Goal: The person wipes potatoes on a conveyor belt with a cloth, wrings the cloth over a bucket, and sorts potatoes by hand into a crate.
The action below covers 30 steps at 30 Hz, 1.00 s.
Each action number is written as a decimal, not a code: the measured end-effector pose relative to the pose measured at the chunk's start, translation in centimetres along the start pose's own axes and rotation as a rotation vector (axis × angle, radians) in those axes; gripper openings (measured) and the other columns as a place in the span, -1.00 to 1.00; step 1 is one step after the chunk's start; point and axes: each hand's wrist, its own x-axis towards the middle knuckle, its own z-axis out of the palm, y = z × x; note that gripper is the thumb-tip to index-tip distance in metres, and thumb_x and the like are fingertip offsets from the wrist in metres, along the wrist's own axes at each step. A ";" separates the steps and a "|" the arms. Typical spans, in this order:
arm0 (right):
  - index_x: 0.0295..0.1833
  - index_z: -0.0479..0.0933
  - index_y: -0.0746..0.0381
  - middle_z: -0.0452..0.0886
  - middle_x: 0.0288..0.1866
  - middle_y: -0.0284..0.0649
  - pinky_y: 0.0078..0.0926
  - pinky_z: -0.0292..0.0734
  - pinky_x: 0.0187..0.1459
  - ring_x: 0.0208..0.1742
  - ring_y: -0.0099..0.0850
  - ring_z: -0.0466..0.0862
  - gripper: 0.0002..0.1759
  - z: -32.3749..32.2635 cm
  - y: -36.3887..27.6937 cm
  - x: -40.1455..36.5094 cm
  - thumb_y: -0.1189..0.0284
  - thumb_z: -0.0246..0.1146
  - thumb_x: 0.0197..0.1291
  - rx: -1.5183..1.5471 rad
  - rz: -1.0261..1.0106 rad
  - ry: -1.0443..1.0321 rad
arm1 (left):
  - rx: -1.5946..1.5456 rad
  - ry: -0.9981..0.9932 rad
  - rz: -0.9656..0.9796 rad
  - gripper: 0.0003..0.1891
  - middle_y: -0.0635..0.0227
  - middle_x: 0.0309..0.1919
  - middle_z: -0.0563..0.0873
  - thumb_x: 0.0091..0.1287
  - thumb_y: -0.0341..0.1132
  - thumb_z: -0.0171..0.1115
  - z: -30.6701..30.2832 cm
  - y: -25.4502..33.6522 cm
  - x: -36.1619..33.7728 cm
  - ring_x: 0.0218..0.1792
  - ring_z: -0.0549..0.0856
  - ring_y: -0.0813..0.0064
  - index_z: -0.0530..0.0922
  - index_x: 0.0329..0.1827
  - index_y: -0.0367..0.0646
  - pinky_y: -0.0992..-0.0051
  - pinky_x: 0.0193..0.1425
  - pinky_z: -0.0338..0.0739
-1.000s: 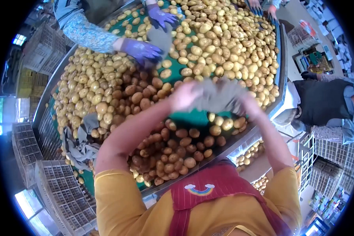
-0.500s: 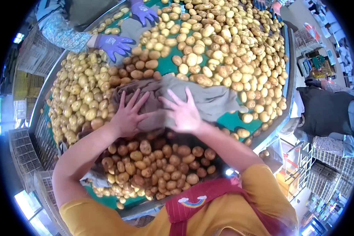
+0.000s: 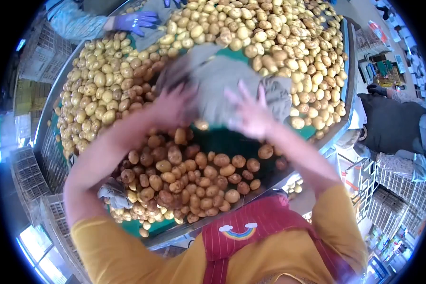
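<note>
A grey-brown cloth [image 3: 213,78] lies bunched over potatoes near the middle of the green table. On its left part rests my left hand [image 3: 175,106], blurred by motion, so its fingers are unclear. My right hand [image 3: 253,113] presses on the cloth's right side with fingers spread. Brown potatoes [image 3: 194,182] are piled between my arms and the near edge. Yellow potatoes [image 3: 97,92] cover the left side, and more potatoes [image 3: 312,61] spread over the right and back.
Another person's purple-gloved hand [image 3: 135,22] is at the upper left, beside a grey cloth [image 3: 149,39]. A smaller cloth [image 3: 114,194] lies at the near left. Crates [image 3: 28,173] stand left, others [image 3: 397,206] right. A person in a dark apron [image 3: 393,125] is at the right.
Both my hands and the cloth have moved away from my body and rightward, and the cloth is bunched differently. More green surface shows below it. The other person's gloved hands have shifted up.
</note>
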 end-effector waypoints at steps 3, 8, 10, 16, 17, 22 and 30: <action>0.45 0.43 -0.47 0.07 0.74 -0.37 0.76 -0.12 0.41 0.70 -0.07 0.06 -0.19 0.4 -7.3 -7.6 0.07 0.46 -0.01 0.103 -0.120 -0.257 | -0.059 -0.033 0.124 -0.21 0.27 0.70 0.03 0.16 -0.06 0.33 4.1 5.1 -8.2 0.62 0.03 -0.30 0.33 0.53 0.71 -0.53 0.49 -0.03; 0.52 0.32 -0.49 0.12 0.71 -0.44 0.57 0.08 0.43 0.60 -0.14 0.24 -0.22 0.3 -3.8 -6.8 0.03 0.37 0.15 0.035 -0.024 -0.296 | -0.034 -0.058 0.167 -0.19 0.27 0.69 0.07 0.14 -0.06 0.39 1.2 4.8 -0.3 0.65 -0.10 -0.30 0.34 0.51 0.76 -0.58 0.45 0.02; 0.52 0.33 -0.45 0.11 0.71 -0.49 0.56 0.06 0.44 0.62 -0.17 0.24 -0.30 -0.9 0.8 -4.1 -0.03 0.27 0.25 -0.134 0.056 -0.186 | -0.015 0.194 0.118 -0.20 0.29 0.68 0.08 0.17 -0.09 0.38 0.1 3.9 4.7 0.67 -0.14 -0.25 0.33 0.53 0.72 -0.60 0.44 0.04; 0.53 0.38 -0.29 -0.05 0.77 -0.53 0.74 -0.29 0.44 0.74 0.05 -0.16 -0.34 -1.1 1.7 -3.5 -0.21 0.07 0.39 0.242 0.261 -0.183 | -0.512 0.331 -0.020 -0.38 0.31 0.67 0.13 0.30 -0.12 0.26 0.2 2.3 5.9 0.67 -0.11 -0.20 0.49 0.49 0.32 -0.55 0.41 0.10; 0.52 0.41 -0.27 -0.08 0.78 -0.52 0.78 -0.35 0.43 0.75 0.09 -0.22 -0.35 -1.4 0.6 -4.3 -0.22 0.05 0.41 0.360 0.246 -0.157 | -0.516 0.256 0.016 -0.36 0.30 0.67 0.13 0.30 -0.11 0.26 0.6 3.5 2.9 0.66 -0.08 -0.19 0.46 0.51 0.32 -0.55 0.41 0.09; 0.42 0.49 -0.35 0.24 0.64 -0.44 0.73 -0.38 0.46 0.75 -0.04 -0.11 -0.31 -0.5 -8.7 -13.2 0.04 0.39 0.10 0.193 -0.138 -0.411 | -0.058 -0.148 0.337 -0.42 0.44 0.63 0.23 0.16 -0.09 0.34 3.6 11.5 -8.3 0.67 -0.02 -0.15 0.55 0.33 0.36 -0.65 0.44 -0.06; 0.49 0.46 -0.18 0.25 0.67 -0.53 0.52 -0.28 0.54 0.76 -0.45 -0.09 -0.36 -1.8 3.3 -9.3 -0.19 0.05 0.42 -0.014 0.210 -0.245 | -0.197 0.329 0.320 -0.54 0.41 0.53 0.43 0.27 -0.28 0.27 -0.8 9.0 5.5 0.62 0.18 0.10 0.66 0.28 0.08 -0.13 0.58 0.07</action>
